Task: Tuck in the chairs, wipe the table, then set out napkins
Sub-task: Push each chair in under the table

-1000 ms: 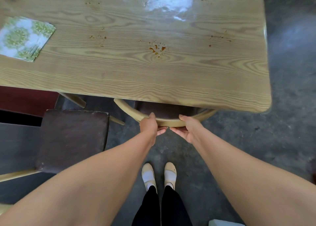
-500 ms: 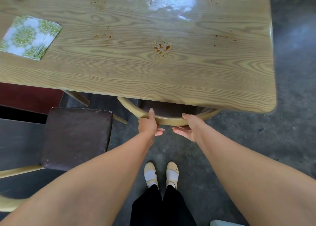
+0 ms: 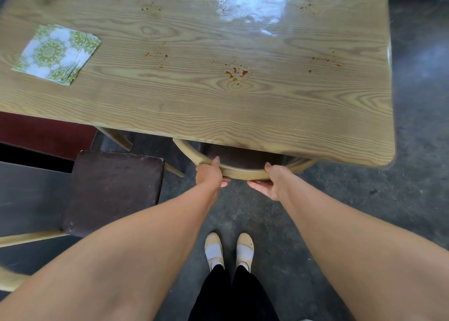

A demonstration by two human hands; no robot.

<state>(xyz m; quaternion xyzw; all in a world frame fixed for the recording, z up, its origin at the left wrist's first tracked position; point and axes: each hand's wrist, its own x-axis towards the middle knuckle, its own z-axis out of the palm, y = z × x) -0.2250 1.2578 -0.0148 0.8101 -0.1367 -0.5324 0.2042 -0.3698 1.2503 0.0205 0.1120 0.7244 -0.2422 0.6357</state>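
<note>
Fingers (image 3: 225,181) of the left hand (image 3: 208,175) curl under the curved pale-wood chair back (image 3: 243,174) with the thumb on top. The right hand (image 3: 268,184) grips the same rail alike. This chair sits tucked beneath the near edge of the grained light wooden table (image 3: 218,119), which bears brown spatters (image 3: 237,74). Green-and-white patterned paper napkins (image 3: 57,53) lie stacked at its left.
</note>
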